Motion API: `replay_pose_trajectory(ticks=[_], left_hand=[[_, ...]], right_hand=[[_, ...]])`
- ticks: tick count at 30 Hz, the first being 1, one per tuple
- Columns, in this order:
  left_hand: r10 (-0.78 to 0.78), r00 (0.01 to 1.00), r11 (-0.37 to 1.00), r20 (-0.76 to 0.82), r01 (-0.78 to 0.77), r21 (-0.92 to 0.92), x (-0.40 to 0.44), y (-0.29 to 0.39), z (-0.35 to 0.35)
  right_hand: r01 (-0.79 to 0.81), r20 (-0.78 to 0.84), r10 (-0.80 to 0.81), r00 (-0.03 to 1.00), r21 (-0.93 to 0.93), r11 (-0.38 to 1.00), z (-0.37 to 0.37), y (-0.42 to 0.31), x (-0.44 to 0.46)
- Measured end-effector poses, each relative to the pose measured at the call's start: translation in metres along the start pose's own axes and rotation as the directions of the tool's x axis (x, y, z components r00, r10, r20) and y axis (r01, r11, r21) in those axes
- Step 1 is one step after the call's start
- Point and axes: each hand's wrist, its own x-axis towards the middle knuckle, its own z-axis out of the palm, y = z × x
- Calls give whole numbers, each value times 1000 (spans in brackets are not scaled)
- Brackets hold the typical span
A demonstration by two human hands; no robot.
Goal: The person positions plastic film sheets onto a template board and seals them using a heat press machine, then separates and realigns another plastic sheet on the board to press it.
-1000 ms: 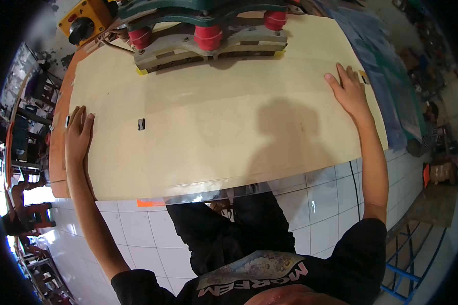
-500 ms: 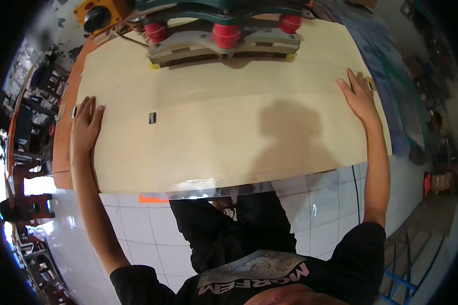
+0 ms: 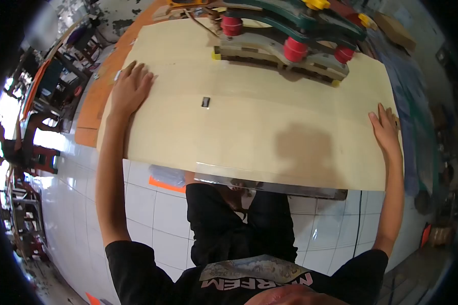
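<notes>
A large cream sheet [image 3: 239,127] covers most of the wooden table. My left hand [image 3: 130,90] lies on its left edge, fingers spread and holding nothing, close to a small white piece at the border. On the right edge of the sheet rests my right hand [image 3: 385,129], its thumb and fingers apart, next to a small tab partly hidden by the fingers. A small dark rectangle [image 3: 205,102] sits on the sheet between the hands. Beyond it stands a green and grey press frame [image 3: 290,43] with red cylinders.
The orange-brown table edge [image 3: 94,114] shows at the left. Blue-green plastic sheeting [image 3: 412,112] hangs at the right. A clear plastic strip [image 3: 269,187] sticks out at the near edge. A person [image 3: 12,147] is at the far left, near a red stool [image 3: 47,158].
The view has turned, so the table, press and dark rectangle appear further right. Both hands remain at the sheet's edges, with fingers apart.
</notes>
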Motion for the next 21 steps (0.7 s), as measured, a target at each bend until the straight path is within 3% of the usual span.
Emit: replay_pose_trajectory(ticks=[3,9,11,13,16,21], left_hand=[[-16,1000,998,18,14,66,3,16,9],[-232,971,970,57,227,85,8,44,24],[-266,963,964,45,264,43,7,40,31],[-281,955,954,-91,288,80,7,33,34],[-397,918,917,21,395,48,9,34,25],[-402,915,901,-2,397,173,9,31,33]], right_hand=[[64,29,-64,998,-1,998,-4,-4,5],[137,-68,-140,988,-57,989,2,-9,11],[187,-129,-170,977,134,973,16,7,20],[198,-126,-180,976,145,969,14,5,18],[195,-131,-175,976,151,969,18,8,21],[152,-148,-126,981,178,972,18,6,21]])
